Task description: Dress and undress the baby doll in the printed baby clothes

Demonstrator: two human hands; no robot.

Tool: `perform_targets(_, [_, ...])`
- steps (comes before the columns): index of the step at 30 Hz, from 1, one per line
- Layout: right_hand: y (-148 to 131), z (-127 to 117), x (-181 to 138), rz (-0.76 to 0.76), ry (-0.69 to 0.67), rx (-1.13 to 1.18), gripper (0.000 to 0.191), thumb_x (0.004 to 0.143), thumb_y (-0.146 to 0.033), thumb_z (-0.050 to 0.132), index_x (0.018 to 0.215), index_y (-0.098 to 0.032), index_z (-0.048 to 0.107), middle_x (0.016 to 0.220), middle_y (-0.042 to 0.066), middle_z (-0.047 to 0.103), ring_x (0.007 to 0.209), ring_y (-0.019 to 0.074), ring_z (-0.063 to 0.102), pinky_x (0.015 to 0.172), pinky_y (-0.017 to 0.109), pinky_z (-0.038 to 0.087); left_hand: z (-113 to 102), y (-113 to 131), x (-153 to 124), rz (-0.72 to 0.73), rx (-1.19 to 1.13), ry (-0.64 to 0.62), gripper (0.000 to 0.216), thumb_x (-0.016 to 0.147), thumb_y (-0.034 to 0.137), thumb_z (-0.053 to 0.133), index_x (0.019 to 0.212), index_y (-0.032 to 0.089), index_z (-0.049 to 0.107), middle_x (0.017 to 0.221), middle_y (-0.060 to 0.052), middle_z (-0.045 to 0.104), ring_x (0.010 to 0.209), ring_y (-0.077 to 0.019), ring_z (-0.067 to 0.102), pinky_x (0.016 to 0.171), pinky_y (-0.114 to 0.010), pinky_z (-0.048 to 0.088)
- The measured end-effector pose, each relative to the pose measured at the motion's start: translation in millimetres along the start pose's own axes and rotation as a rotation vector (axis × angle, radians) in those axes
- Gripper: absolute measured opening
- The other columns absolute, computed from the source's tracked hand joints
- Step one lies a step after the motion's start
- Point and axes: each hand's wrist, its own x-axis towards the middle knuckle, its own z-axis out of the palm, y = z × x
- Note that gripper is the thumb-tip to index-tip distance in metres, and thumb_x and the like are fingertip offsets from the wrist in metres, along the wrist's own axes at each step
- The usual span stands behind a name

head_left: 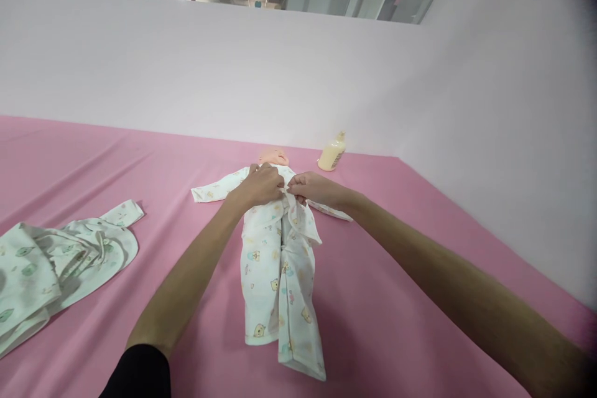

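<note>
"What's closest?"
"The pants (261,267), legs pointing at us."
"And the shirt (265,214)?"
"Just past them — under the left hand (261,185) and right hand (317,189). Its long way runs from us to the doll's head (274,156)."
"Who's got it?"
"The right hand pinches its front. The left hand curls nearer the middle — can't tell if it pinches."
"Farther?"
"A bottle (331,153), near the wall (233,68)."

One left hand (263,185) and one right hand (317,188) marked the clock centre. The count comprised one doll head (273,156) at eleven o'clock, one printed outfit (262,249) with two legs (259,317) at six, one bottle (331,154) at two, one leaf-print garment (32,273) at eight and one black sleeve (140,374) at seven.
</note>
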Motion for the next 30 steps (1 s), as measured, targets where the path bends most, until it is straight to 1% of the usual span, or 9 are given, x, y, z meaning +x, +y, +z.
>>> perform_targets(3, [-1.4, -0.2, -2.4, -0.018, 0.002, 0.002, 0.015, 0.082, -0.018, 0.059, 0.068, -0.019, 0.054, 0.064, 0.000, 0.056, 0.062, 0.0119, 0.053, 0.062, 0.024, 0.045, -2.1, 2.5, -1.2, 0.005, 0.029, 0.019, 0.021, 0.080, 0.011, 0.050, 0.063, 0.019, 0.060, 0.089, -0.011, 0.067, 0.106, -0.0316, 0.056, 0.086, -0.047, 0.037])
perform_targets(6, [-1.7, -1.2, -4.3, -0.021, 0.004, -0.029, 0.012, 0.084, -0.021, 0.060, 0.073, -0.018, 0.056, 0.067, 0.000, 0.058, 0.065, 0.0123, 0.055, 0.063, 0.024, 0.046, -3.5, 2.9, -2.2, 0.013, 0.026, 0.026, 0.023, 0.080, 0.008, 0.049, 0.066, 0.019, 0.064, 0.092, -0.011, 0.068, 0.108, -0.0315, 0.056, 0.088, -0.047, 0.037])
perform_targets(11, [1.8, -1.8, -5.4, -0.082, -0.001, -0.120, 0.017, 0.087, -0.029, 0.060, 0.074, -0.019, 0.056, 0.071, -0.001, 0.058, 0.068, 0.0129, 0.055, 0.063, 0.024, 0.045, -2.8, 0.0, -2.2, 0.029, -0.001, 0.020, 0.023, 0.080, 0.008, 0.049, 0.070, 0.020, 0.067, 0.093, -0.009, 0.069, 0.109, -0.0307, 0.056, 0.089, -0.046, 0.037])
perform_targets(13, [1.5, -1.6, -6.4, -0.089, 0.008, -0.141, 0.016, 0.087, -0.030, 0.060, 0.076, -0.019, 0.058, 0.073, 0.000, 0.058, 0.068, 0.0133, 0.056, 0.063, 0.025, 0.044, -2.2, -1.1, -2.0, 0.038, 0.000, 0.011, 0.024, 0.081, 0.008, 0.048, 0.070, 0.019, 0.066, 0.093, -0.009, 0.069, 0.108, -0.0305, 0.057, 0.089, -0.046, 0.037])
perform_targets(18, [-2.3, 1.6, -9.4, -0.056, 0.049, -0.175, 0.007, 0.086, -0.022, 0.058, 0.080, -0.019, 0.060, 0.079, 0.001, 0.061, 0.070, 0.0136, 0.056, 0.063, 0.025, 0.043, -2.1, -0.8, -2.2, 0.055, 0.016, 0.006, 0.026, 0.082, 0.008, 0.045, 0.070, 0.018, 0.065, 0.093, -0.009, 0.069, 0.107, -0.0303, 0.057, 0.088, -0.046, 0.038])
perform_targets(21, [-2.9, 5.7, -9.7, -0.065, 0.090, -0.227, 0.007, 0.087, -0.020, 0.055, 0.081, -0.019, 0.059, 0.082, 0.001, 0.062, 0.072, 0.0139, 0.055, 0.063, 0.025, 0.042, -1.5, -0.1, -2.0, 0.057, 0.022, -0.003, 0.026, 0.082, 0.008, 0.044, 0.072, 0.018, 0.066, 0.095, -0.010, 0.070, 0.107, -0.0303, 0.057, 0.087, -0.046, 0.038])
perform_targets(25, [-1.7, 10.6, -8.5, -0.066, 0.160, -0.324, 0.010, 0.089, -0.019, 0.054, 0.079, -0.019, 0.057, 0.080, 0.001, 0.061, 0.070, 0.0134, 0.053, 0.062, 0.025, 0.038, 1.1, -0.9, -1.3, 0.052, 0.034, 0.004, 0.028, 0.083, 0.008, 0.043, 0.075, 0.018, 0.068, 0.096, -0.010, 0.070, 0.108, -0.0304, 0.056, 0.090, -0.048, 0.037])
perform_targets(30, [0.2, 12.2, -8.5, -0.034, 0.154, -0.264, 0.008, 0.089, -0.019, 0.054, 0.083, -0.018, 0.060, 0.080, 0.002, 0.065, 0.068, 0.0137, 0.055, 0.060, 0.025, 0.038, 3.9, -3.7, -0.8, 0.060, 0.014, 0.025, 0.026, 0.080, 0.007, 0.044, 0.075, 0.019, 0.066, 0.096, -0.009, 0.069, 0.104, -0.0289, 0.057, 0.086, -0.045, 0.037])
